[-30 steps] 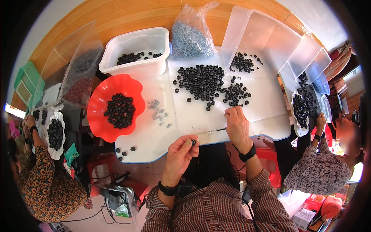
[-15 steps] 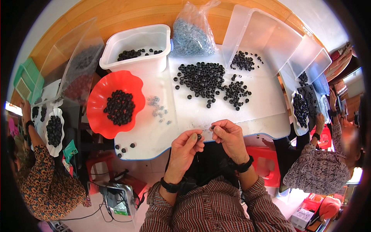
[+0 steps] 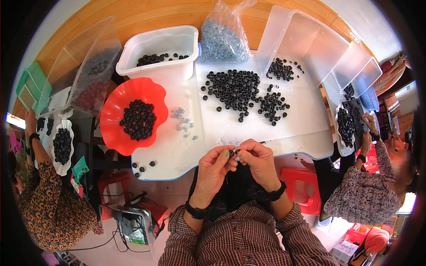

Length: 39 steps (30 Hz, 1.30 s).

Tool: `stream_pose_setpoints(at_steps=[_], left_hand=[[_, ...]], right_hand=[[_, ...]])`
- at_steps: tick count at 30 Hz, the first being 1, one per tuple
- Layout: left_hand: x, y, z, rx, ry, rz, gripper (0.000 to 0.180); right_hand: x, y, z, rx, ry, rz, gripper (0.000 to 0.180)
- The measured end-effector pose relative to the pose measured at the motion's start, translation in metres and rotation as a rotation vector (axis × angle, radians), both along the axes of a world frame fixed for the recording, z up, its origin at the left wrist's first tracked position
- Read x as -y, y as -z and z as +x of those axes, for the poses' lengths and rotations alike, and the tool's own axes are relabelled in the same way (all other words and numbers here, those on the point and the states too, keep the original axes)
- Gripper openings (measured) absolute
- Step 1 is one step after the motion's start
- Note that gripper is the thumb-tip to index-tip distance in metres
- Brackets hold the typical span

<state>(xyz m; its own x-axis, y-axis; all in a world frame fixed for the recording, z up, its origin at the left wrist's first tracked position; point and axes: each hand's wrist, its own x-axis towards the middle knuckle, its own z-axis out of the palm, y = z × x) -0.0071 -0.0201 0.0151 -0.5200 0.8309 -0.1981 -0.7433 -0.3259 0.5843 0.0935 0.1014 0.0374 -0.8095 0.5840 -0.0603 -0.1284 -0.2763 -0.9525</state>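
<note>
At the near edge of the table, my left hand (image 3: 213, 170) pinches a small black ring-shaped part (image 3: 231, 153) between thumb and fingers. Almost touching it, my right hand (image 3: 259, 166) is closed on a small dark piece (image 3: 237, 151), mostly covered by the fingertips. Beyond the hands lies a big heap of black ring-shaped parts (image 3: 233, 86), with a heap of smaller black parts (image 3: 273, 104) to its right. Small silvery coil-like pieces (image 3: 179, 116) are scattered to the left. A red wavy-rimmed bowl (image 3: 108, 128) contains round black parts (image 3: 137, 119).
A white tub (image 3: 159, 73), a clear bag of bluish-grey pieces (image 3: 224, 42) and a clear bin (image 3: 306, 40) stand at the back. Several loose black parts (image 3: 141, 169) lie at the front left corner. People work on both sides; a red stool (image 3: 301, 181) is at right.
My right hand has moved left and slightly down, bringing its dark piece up to the ring in my left hand. The co-worker at right has moved a hand.
</note>
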Motion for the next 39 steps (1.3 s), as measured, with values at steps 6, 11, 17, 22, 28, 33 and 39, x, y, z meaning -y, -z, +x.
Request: stream_pose_setpoints(at_steps=[6,11,17,22,28,33,39], left_hand=[[-0.001,0.005,0.001,-0.035,-0.003,0.021,0.022],[-0.003,0.002,0.003,-0.063,-0.019,0.002,0.022],[-0.003,-0.003,0.005,-0.132,-0.053,-0.062,0.021],[-0.002,-0.006,0.006,-0.162,-0.107,-0.102,0.021],[-0.001,-0.006,0.005,-0.154,-0.121,-0.113,0.021],[0.0,-0.005,0.005,-0.146,-0.118,-0.105,0.02],[0.001,-0.005,0.006,-0.159,-0.118,-0.11,0.021]], right_hand=[[0.003,-0.001,-0.002,-0.026,-0.01,-0.009,0.006],[0.003,0.0,-0.003,-0.027,-0.009,-0.018,0.005],[0.008,-0.006,-0.006,-0.012,0.021,0.017,0.004],[0.011,-0.004,-0.005,0.007,0.062,0.17,0.007],[0.008,0.003,0.0,0.032,0.038,0.391,0.015],[0.011,-0.001,-0.001,0.035,0.04,0.319,0.011],[0.013,-0.002,-0.002,0.025,0.04,0.263,0.008]])
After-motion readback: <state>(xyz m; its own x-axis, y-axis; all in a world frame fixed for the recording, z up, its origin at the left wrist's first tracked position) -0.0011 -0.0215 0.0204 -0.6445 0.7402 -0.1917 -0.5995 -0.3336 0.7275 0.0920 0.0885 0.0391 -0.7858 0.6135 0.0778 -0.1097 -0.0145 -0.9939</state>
